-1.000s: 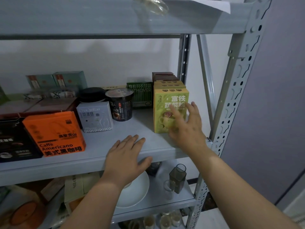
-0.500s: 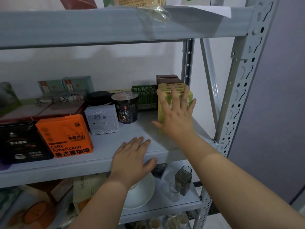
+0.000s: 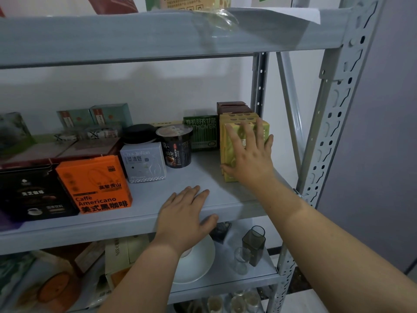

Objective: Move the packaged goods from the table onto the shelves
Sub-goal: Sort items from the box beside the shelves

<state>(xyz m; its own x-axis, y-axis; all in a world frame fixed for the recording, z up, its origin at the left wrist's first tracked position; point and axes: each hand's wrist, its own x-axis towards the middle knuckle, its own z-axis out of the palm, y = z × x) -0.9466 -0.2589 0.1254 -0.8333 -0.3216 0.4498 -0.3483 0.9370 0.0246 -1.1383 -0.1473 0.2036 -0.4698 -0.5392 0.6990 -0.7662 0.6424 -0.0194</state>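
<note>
On the shelf (image 3: 198,179) I count one orange box (image 3: 93,184), one black box (image 3: 33,195), one pale grey box (image 3: 144,162), one dark cup (image 3: 177,150), one green box (image 3: 200,132), two teal boxes (image 3: 111,115), and two hands: left hand (image 3: 185,218), right hand (image 3: 250,159).

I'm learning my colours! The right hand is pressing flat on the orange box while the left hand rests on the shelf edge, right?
Not quite. In the head view the right hand presses flat on the yellow-green box, not the orange box. The left hand does rest on the shelf edge.
</note>
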